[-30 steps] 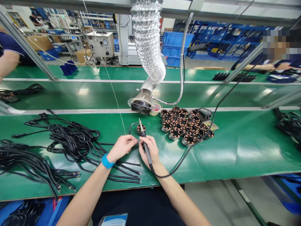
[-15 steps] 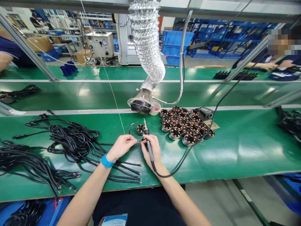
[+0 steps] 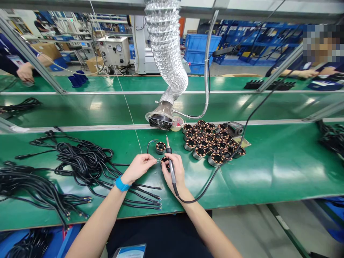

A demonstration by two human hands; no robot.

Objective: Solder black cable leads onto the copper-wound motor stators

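Note:
My left hand, with a blue band at the wrist, is closed in a pinch on thin wire ends beside a copper-wound motor stator. A thin pale strand hangs from above and ends just behind this hand. My right hand is closed around a soldering iron, its tip pointing up and away from me. The fingers of that hand also touch the stator, partly hiding it. Just behind stands another stator with a black cable attached.
Several stators stand grouped at the right, near a tape roll. Black cables cover the bench's left side. A fume duct with a fan hangs over the middle. The iron's cord loops right. Co-workers sit across.
The soldering iron's tip has shifted slightly right, and more of the stator shows between my hands. At the far left, a co-worker's hand has come into view over the opposite bench.

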